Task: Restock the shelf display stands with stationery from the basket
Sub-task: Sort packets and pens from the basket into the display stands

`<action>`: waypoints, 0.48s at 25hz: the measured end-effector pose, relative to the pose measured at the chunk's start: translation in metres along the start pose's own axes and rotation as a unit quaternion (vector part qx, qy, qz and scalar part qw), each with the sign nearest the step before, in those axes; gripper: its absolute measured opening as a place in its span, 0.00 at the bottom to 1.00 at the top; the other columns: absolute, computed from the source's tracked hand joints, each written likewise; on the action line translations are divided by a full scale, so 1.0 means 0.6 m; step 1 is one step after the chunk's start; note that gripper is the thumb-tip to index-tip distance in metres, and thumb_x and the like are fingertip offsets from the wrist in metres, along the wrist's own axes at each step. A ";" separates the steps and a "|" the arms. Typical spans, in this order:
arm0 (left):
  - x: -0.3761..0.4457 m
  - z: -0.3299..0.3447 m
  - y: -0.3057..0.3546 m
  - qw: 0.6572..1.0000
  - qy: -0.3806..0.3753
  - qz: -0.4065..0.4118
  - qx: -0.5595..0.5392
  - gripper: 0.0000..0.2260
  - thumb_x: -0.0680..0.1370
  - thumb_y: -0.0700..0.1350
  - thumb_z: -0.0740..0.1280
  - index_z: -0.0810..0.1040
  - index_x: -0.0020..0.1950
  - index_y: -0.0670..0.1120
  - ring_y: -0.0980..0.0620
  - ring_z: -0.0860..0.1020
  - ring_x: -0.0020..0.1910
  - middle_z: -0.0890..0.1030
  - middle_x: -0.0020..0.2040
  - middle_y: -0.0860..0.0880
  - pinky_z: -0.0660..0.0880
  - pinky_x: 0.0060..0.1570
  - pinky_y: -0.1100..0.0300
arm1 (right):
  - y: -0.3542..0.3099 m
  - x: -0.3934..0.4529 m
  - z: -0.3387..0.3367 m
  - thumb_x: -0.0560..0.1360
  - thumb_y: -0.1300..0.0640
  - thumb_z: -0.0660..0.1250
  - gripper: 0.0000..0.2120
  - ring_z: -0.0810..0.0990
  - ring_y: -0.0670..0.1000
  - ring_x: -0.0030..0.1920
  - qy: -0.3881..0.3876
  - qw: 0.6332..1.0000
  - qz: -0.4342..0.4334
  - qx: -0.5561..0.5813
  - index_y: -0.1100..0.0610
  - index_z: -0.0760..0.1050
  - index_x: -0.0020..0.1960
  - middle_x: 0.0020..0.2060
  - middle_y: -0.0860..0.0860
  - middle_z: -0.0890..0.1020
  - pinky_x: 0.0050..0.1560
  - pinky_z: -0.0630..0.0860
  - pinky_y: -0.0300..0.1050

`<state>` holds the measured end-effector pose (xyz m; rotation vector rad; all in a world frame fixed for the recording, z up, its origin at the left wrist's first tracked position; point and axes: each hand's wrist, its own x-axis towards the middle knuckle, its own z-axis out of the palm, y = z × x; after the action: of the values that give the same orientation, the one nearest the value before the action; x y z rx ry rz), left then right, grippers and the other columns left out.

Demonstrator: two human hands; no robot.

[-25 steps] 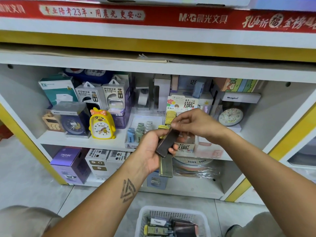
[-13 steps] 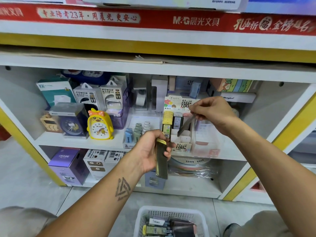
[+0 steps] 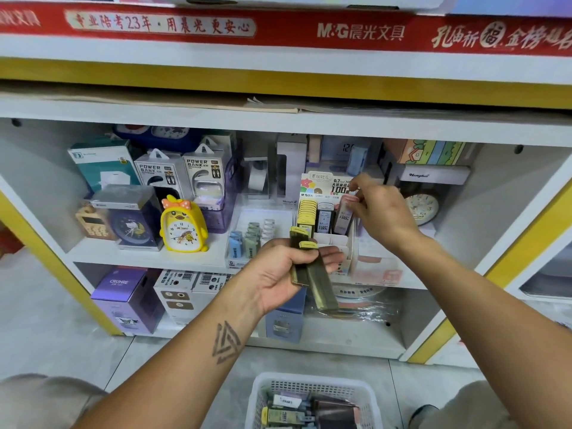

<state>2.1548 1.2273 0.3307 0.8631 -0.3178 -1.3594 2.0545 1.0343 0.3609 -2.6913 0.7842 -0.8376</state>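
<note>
Head view of a stationery shelf during restocking. The left hand is closed in a grip around two olive-yellow lead cases, held side by side in front of the shelf edge, their caps up and their lower ends hanging below the palm. The right hand reaches to the display stand on the middle shelf, its fingertips pinching the top of a pink case standing in the stand's right column. In the stand, a row of yellow cases fills the left column and a dark case stands in the middle one; the printed header card rises behind them. The white basket sits on the floor below, between the person's knees, holding more cases. Left of the stand: a tray of erasers, a yellow duck clock, and power bank boxes.
</note>
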 end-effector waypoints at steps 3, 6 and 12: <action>0.000 -0.001 0.000 1.000 0.000 0.011 -0.012 0.14 0.78 0.28 0.61 0.70 0.63 0.26 0.31 0.79 0.57 0.78 0.57 0.27 0.79 0.54 0.43 | -0.001 -0.001 0.013 0.81 0.54 0.65 0.06 0.80 0.63 0.44 -0.021 0.995 -0.016 -0.093 0.56 0.76 0.53 0.45 0.55 0.83 0.42 0.78 0.56; -0.002 0.000 0.001 1.000 0.021 0.009 -0.004 0.14 0.78 0.31 0.63 0.71 0.63 0.27 0.32 0.80 0.56 0.79 0.56 0.28 0.81 0.49 0.45 | -0.001 0.001 0.018 0.81 0.58 0.64 0.08 0.80 0.60 0.50 -0.039 0.989 -0.023 -0.140 0.57 0.82 0.53 0.51 0.53 0.81 0.46 0.79 0.55; -0.006 0.007 0.005 0.998 0.063 0.032 -0.004 0.14 0.77 0.33 0.67 0.74 0.61 0.30 0.33 0.82 0.52 0.81 0.54 0.29 0.83 0.45 0.48 | -0.048 -0.015 0.009 0.75 0.55 0.74 0.06 0.82 0.48 0.34 -0.237 0.907 0.102 0.332 0.58 0.85 0.48 0.39 0.53 0.86 0.36 0.78 0.43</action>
<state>2.1537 1.2291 0.3365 0.9198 -0.2413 -1.2402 2.0637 1.0634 0.3627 -2.0239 0.5209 -0.2875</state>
